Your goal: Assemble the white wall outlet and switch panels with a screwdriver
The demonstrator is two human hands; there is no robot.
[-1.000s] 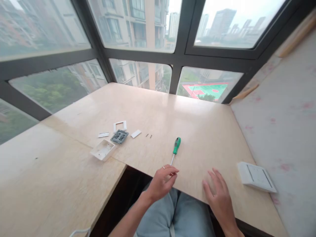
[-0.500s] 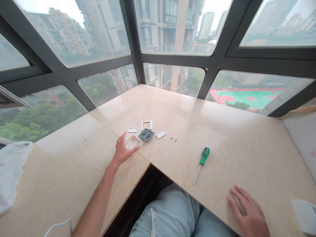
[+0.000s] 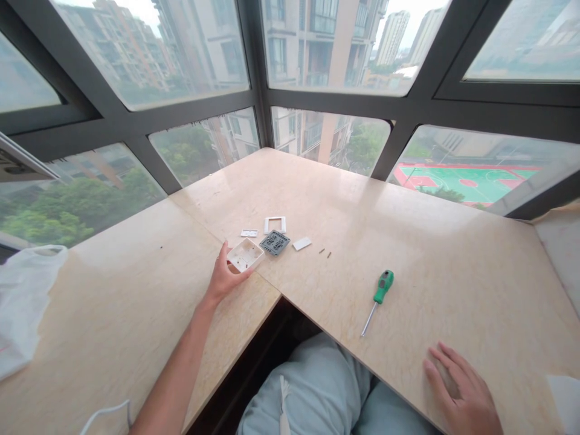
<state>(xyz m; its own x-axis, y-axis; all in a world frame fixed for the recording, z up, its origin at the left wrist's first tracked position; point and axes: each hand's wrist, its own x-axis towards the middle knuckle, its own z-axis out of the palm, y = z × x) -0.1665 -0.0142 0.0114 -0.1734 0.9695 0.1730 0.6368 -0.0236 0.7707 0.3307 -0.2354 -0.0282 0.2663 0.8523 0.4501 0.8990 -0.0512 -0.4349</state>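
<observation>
Left hand [image 3: 222, 280] has thumb and fingers round the white box [image 3: 246, 256], open side up, seemingly to steady it beside the grey plate [image 3: 275, 242]; right hand [image 3: 462, 389] rests loosely spread on the table [image 3: 335, 302], apparently for support.

Beige tabletop [image 3: 326, 211]; screwdriver [image 3: 384, 286]; white frame [image 3: 267, 226]

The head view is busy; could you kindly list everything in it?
Open box: one, white, left of centre
Frame: one, white, behind box
Module: one, grey, beside box
Strip: one, white, left of frame
Plate: one, white, right of module
Screws: two, metallic, right of plate
Screwdriver: one, green, centre-right
Bag: one, white, far left
Cable: one, white, lower left
Cropped items: two, white right, grey left
Tabletop: one, beige, underneath
Windows: several, grey-framed, behind
Lap: one, light-blue trousers, below
Left grip: one, bare, around box
Right grip: one, bare, over tabletop
</observation>
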